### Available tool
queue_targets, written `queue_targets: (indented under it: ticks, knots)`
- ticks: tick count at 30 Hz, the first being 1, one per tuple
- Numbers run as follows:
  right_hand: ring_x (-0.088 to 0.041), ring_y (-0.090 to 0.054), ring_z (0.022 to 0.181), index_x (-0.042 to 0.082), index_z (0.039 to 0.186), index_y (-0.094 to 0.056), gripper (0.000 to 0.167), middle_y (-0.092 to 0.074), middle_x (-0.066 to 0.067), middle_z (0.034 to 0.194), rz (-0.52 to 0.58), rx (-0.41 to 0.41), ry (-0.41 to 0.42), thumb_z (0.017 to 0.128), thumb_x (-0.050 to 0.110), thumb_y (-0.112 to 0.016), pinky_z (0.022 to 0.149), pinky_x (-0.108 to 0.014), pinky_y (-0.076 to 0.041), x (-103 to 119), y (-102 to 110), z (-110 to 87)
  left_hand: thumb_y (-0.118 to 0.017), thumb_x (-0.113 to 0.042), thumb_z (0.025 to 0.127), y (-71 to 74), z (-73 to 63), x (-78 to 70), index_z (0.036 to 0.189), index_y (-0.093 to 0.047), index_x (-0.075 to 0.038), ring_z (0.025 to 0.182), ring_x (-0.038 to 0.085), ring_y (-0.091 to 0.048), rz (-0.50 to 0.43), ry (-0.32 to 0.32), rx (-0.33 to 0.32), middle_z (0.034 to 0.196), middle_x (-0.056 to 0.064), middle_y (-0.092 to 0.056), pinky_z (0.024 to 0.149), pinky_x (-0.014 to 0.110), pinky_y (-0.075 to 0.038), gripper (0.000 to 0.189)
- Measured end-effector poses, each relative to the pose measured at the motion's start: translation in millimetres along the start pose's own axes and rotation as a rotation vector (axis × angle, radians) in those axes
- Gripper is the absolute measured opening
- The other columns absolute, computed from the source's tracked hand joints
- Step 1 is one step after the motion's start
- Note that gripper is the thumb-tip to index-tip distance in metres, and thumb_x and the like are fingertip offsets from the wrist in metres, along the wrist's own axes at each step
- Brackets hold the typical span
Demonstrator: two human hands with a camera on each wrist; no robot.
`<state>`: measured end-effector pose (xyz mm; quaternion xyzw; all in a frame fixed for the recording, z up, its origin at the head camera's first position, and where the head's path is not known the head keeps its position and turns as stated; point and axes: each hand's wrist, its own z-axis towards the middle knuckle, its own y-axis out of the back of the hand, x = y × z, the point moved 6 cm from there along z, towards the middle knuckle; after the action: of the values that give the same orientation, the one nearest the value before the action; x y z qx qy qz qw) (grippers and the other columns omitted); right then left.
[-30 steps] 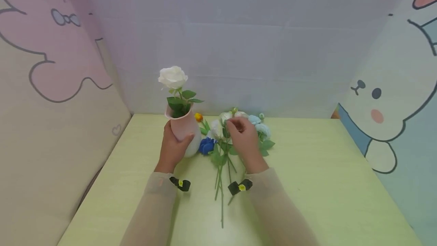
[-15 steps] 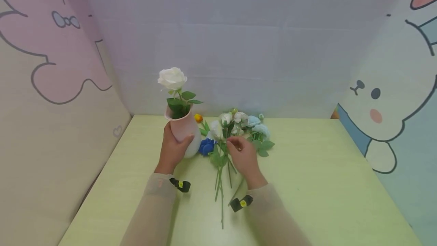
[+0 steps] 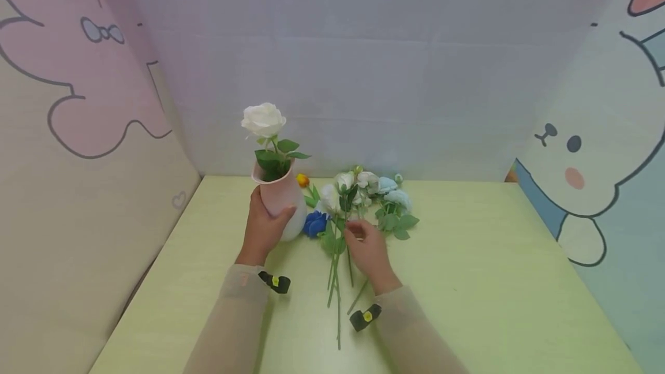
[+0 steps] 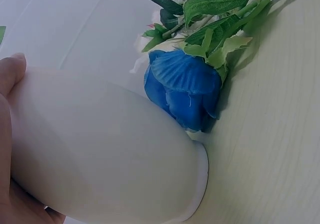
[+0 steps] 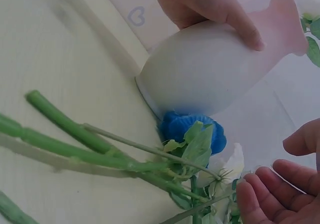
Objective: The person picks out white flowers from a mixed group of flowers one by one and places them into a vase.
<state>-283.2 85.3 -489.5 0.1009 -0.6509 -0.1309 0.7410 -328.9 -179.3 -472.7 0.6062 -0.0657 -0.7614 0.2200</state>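
Observation:
My left hand [image 3: 262, 227] grips the belly of a pink-and-white vase [image 3: 280, 196], thumb on its near side. A white rose [image 3: 264, 120] with green leaves rises from the vase mouth. In the left wrist view a blue flower [image 4: 185, 92] lies right beside the vase base [image 4: 200, 179]. My right hand [image 3: 369, 250] is over a bunch of artificial flowers, its fingertips close to a green stem under a white rose [image 3: 344, 183]. The right wrist view shows that hand [image 5: 282, 191] with its thumb apart from loosely bent fingers, fingertips beside white petals [image 5: 232, 164].
Pale blue flowers [image 3: 397, 198] and an orange bud [image 3: 303, 179] lie at the back of the yellow table [image 3: 483, 281]. Several bare stems [image 3: 338, 305] point toward the front edge. Cartoon-printed walls [image 3: 332, 91] close off the back and sides.
My right hand has drawn back toward me from the flower heads, uncovering white and pale blue blooms, and lies lower along the stems. My left hand and the vase stay in place.

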Motion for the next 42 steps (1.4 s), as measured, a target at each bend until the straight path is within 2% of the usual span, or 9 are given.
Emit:
queue_targets:
  ticks: [6,13,21,31,42]
  knots:
    - [-0.033,-0.065,0.111,-0.003,0.125,-0.066,0.029,-0.069,-0.015,0.120,-0.037,0.001,-0.058,0.100,0.012,-0.064,0.095,-0.049,-0.054,-17,-3,2.7,-0.081,-0.039,0.089,-1.0,-0.1,-2.0,0.158,-0.023,-0.011,0.125,0.035,-0.049,-0.005,-0.008,0.009,0.146,0.014,-0.044,0.109,0.058,-0.040,0.095]
    - [-0.031,-0.066,0.109,0.000,0.128,-0.065,0.033,-0.069,-0.013,0.120,-0.109,0.017,-0.109,0.098,0.013,-0.065,0.093,-0.046,-0.055,-35,-6,7.9,-0.081,-0.039,0.089,-1.7,-0.5,-3.1,0.159,-0.022,-0.012,0.126,0.035,-0.049,-0.011,0.004,0.015,0.147,0.013,-0.043,0.110,0.057,-0.039,0.095]
    - [-0.031,-0.066,0.109,0.000,0.126,-0.065,0.031,-0.069,-0.014,0.118,-0.140,0.034,-0.135,0.097,0.011,-0.065,0.091,-0.045,-0.056,-38,-10,15.2,-0.081,-0.039,0.089,-1.6,-0.1,-2.8,0.158,-0.022,-0.013,0.126,0.034,-0.049,-0.007,0.013,0.015,0.147,0.012,-0.043,0.110,0.057,-0.039,0.094]
    - [-0.034,-0.066,0.106,-0.005,0.124,-0.063,0.032,-0.069,-0.017,0.112,-0.141,0.020,-0.097,0.094,0.004,-0.064,0.091,-0.047,-0.055,-39,-18,23.0,-0.081,-0.038,0.089,-1.7,-0.1,-0.3,0.159,-0.022,-0.013,0.127,0.034,-0.049,-0.015,0.010,0.012,0.148,0.012,-0.043,0.110,0.058,-0.039,0.094]
    - [-0.031,-0.066,0.102,0.001,0.127,-0.064,0.029,-0.068,-0.015,0.113,-0.098,0.043,-0.219,0.099,0.010,-0.065,0.085,-0.045,-0.056,-44,-20,32.1,-0.080,-0.044,0.089,-1.5,-0.5,0.5,0.160,-0.021,-0.014,0.127,0.033,-0.049,-0.008,0.006,0.013,0.148,0.012,-0.043,0.109,0.057,-0.040,0.097]
